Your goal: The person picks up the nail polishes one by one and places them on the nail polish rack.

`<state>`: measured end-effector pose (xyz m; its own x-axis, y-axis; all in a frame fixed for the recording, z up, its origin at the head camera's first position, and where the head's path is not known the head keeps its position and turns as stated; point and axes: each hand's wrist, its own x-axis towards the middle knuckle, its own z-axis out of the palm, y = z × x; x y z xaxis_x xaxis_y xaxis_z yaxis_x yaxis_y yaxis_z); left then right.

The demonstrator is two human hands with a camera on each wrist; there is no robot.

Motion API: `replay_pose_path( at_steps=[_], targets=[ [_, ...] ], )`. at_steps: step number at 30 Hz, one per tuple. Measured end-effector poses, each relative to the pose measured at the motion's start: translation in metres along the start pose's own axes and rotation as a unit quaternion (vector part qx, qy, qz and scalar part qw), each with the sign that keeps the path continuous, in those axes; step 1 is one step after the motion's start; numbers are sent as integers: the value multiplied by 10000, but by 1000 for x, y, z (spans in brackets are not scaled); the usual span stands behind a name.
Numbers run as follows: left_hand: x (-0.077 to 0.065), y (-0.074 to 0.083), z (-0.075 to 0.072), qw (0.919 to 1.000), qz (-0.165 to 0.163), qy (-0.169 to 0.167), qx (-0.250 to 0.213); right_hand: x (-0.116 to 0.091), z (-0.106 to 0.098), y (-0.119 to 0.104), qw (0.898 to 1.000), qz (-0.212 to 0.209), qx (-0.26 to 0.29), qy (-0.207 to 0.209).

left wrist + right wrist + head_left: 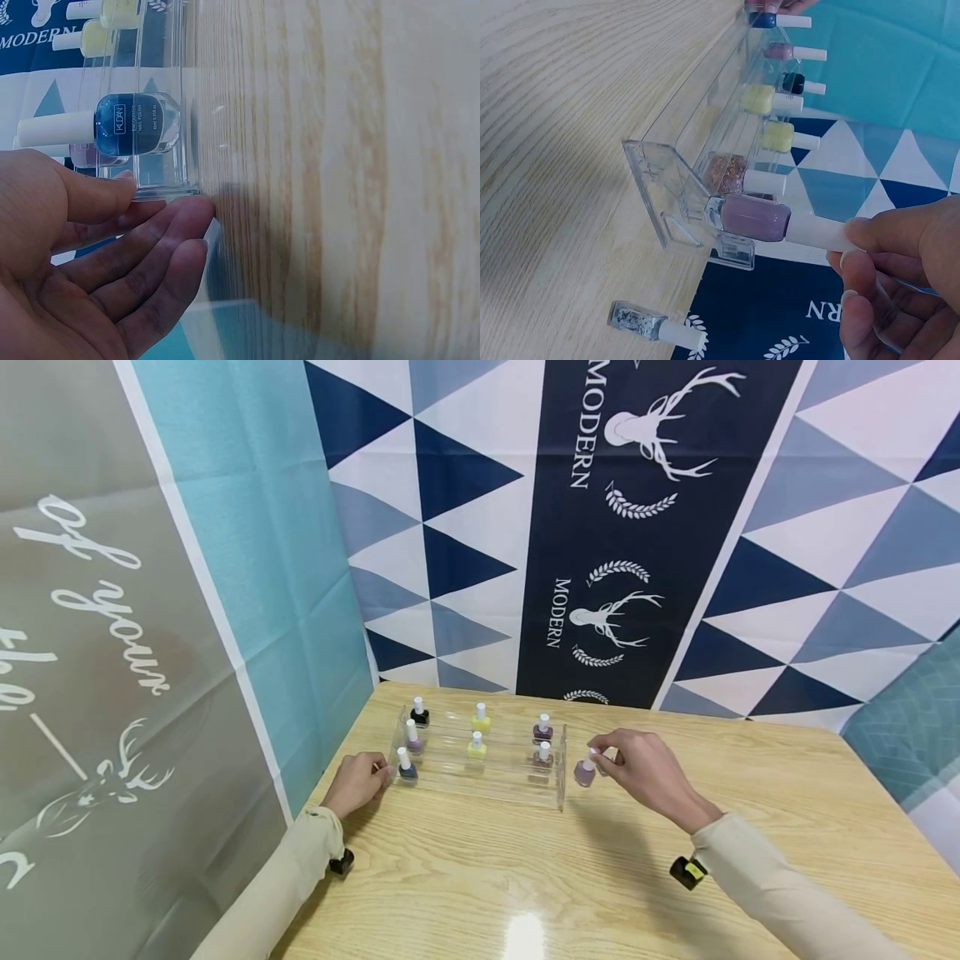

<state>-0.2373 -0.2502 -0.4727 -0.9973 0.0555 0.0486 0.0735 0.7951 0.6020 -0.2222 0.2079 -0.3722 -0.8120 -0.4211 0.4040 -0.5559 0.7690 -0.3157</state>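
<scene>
A clear tiered display rack [562,781] stands on the table, holding several white-capped nail polish bottles. My left hand [358,783] grips the rack's left end, thumb and fingers at the side panel, beside a dark blue bottle [127,126]. Just off the rack's right end, my right hand [647,768] pinches the white cap of a mauve nail polish bottle [756,217] between thumb and fingers. That bottle is held above the table. Nearest it on the rack is a brownish glitter bottle [726,174].
A glittery grey bottle [637,321] stands on the table beyond the rack's right end, mostly behind my right hand in the head view. Yellow bottles [477,746] occupy the rack's middle; a black bottle [420,714] is at back left. Patterned cloth [465,527] hangs behind the table.
</scene>
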Motion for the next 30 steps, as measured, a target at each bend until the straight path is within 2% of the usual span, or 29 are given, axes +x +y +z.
replay_pose_path(
  at_steps=[21, 30],
  targets=[
    [1, -1, -1, 10000, 73, -21, -19, 10, 9, -17, 9994, -328, 19, 90],
    [0, -1, 0, 10000, -1, -50, -39, 15, 14, -21, 9987, -477, 124, 124]
  ],
)
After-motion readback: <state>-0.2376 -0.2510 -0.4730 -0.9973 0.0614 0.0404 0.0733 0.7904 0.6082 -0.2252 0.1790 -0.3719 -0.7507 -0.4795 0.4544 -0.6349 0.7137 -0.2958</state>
